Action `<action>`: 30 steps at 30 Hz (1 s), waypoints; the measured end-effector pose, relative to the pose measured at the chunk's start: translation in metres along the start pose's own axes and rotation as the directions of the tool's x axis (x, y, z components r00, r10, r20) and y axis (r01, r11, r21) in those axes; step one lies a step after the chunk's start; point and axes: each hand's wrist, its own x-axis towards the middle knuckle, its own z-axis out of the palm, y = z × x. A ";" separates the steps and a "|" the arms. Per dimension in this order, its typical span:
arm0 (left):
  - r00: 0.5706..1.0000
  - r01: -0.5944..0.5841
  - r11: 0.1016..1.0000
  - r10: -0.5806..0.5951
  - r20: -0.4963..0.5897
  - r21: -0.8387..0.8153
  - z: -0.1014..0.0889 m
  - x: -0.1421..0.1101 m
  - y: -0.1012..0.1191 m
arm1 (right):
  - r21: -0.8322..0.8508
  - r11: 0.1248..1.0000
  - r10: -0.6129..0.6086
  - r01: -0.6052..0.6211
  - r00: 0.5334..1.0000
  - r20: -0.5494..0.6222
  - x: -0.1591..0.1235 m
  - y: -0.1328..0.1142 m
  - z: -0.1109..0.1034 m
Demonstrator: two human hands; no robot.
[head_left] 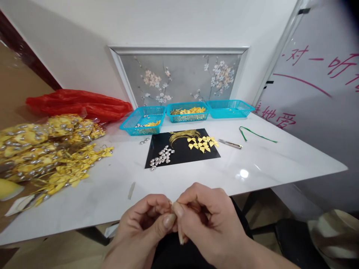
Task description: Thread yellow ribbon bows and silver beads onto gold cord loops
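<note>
My left hand (pixel 146 222) and my right hand (pixel 209 220) meet in front of the table's near edge, fingers curled and fingertips pinched together. Whatever sits between the fingertips is too small and hidden to make out. On the white table (pixel 252 168) lies a black mat (pixel 182 151) bearing silver beads (pixel 162 157), a bundle of gold wires (pixel 183 134) and small yellow bows (pixel 202 143).
Three teal baskets (pixel 143 120) (pixel 187 112) (pixel 230 108) line the back. A heap of finished yellow bow pieces (pixel 50 149) and a red plastic bag (pixel 78 102) fill the left. Small snips (pixel 230 144) and a green ribbon (pixel 256 135) lie right of the mat.
</note>
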 end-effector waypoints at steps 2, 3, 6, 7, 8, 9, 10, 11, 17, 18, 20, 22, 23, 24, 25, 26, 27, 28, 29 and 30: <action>1.000 0.012 1.000 -0.012 0.005 -0.009 -0.001 0.000 -0.001 | -0.005 1.000 -0.009 0.009 1.000 0.002 0.000 0.000 0.000; 1.000 0.019 1.000 -0.019 0.011 -0.015 -0.001 0.000 -0.001 | -0.008 1.000 -0.009 0.009 1.000 0.003 0.000 0.000 0.000; 0.998 0.042 0.999 -0.041 0.052 -0.028 -0.003 0.000 -0.002 | -0.012 1.000 -0.006 0.006 1.000 0.008 0.000 -0.001 0.000; 0.997 0.051 0.998 -0.049 0.067 -0.029 -0.003 0.000 -0.002 | -0.012 1.000 -0.005 0.005 1.000 0.010 0.000 -0.001 0.000; 0.996 0.055 0.998 -0.053 0.074 -0.030 -0.004 0.000 -0.002 | -0.013 1.000 -0.002 0.002 1.000 0.011 0.000 -0.001 0.000; 0.995 0.056 0.998 -0.054 0.080 -0.032 -0.004 0.001 -0.002 | -0.013 1.000 -0.001 0.001 1.000 0.016 0.000 -0.001 0.000; 0.995 0.058 0.998 -0.055 0.083 -0.033 -0.004 0.001 -0.002 | -0.011 1.000 0.001 -0.001 1.000 0.019 0.000 -0.001 0.000; 0.995 0.060 0.998 -0.057 0.085 -0.033 -0.005 0.001 -0.003 | -0.010 1.000 0.003 -0.003 1.000 0.018 0.000 -0.002 0.000; 0.996 0.058 0.998 -0.055 0.071 -0.037 -0.003 0.000 -0.002 | -0.023 1.000 0.004 -0.004 1.000 0.016 0.001 -0.003 -0.001; 0.996 0.056 0.998 -0.054 0.071 -0.034 -0.002 0.000 -0.002 | -0.021 1.000 0.008 -0.007 1.000 0.018 0.001 -0.004 -0.001; 0.996 0.049 0.998 -0.047 0.070 -0.035 -0.002 0.000 -0.001 | -0.020 1.000 0.009 -0.008 1.000 0.020 0.001 -0.003 -0.001; 0.996 0.050 0.998 -0.048 0.075 -0.033 -0.002 0.001 -0.001 | -0.027 1.000 0.004 -0.003 1.000 0.020 0.001 -0.003 -0.001; 0.996 0.052 0.998 -0.049 0.077 -0.033 -0.002 0.001 -0.002 | -0.031 1.000 0.001 -0.001 1.000 0.018 0.001 -0.003 -0.001; 0.996 0.051 0.998 -0.049 0.080 -0.033 -0.003 0.001 -0.002 | -0.032 0.999 -0.001 0.002 1.000 0.015 0.001 -0.003 -0.001; 0.995 0.055 0.998 -0.052 0.090 -0.031 -0.003 0.001 -0.002 | -0.031 1.000 -0.003 0.004 1.000 0.016 0.002 -0.003 -0.001; 0.994 0.059 0.998 -0.056 0.096 -0.031 -0.002 0.002 -0.002 | -0.030 1.000 -0.003 0.003 1.000 0.018 0.002 -0.003 -0.001; 0.994 0.060 0.998 -0.056 0.096 -0.034 -0.002 0.002 -0.002 | -0.031 1.000 -0.002 0.003 1.000 0.021 0.002 -0.003 -0.001; 0.994 0.062 0.997 -0.058 0.094 -0.035 -0.001 0.002 -0.002 | -0.035 0.999 -0.001 0.002 1.000 0.022 0.002 -0.003 -0.001; 0.994 0.062 0.998 -0.058 0.091 -0.034 -0.001 0.002 -0.002 | -0.040 0.999 -0.004 0.005 1.000 0.023 0.002 -0.003 -0.001; 0.995 0.062 0.998 -0.060 0.086 -0.029 -0.001 0.001 -0.001 | -0.044 0.999 -0.007 0.008 1.000 0.023 0.002 -0.003 -0.001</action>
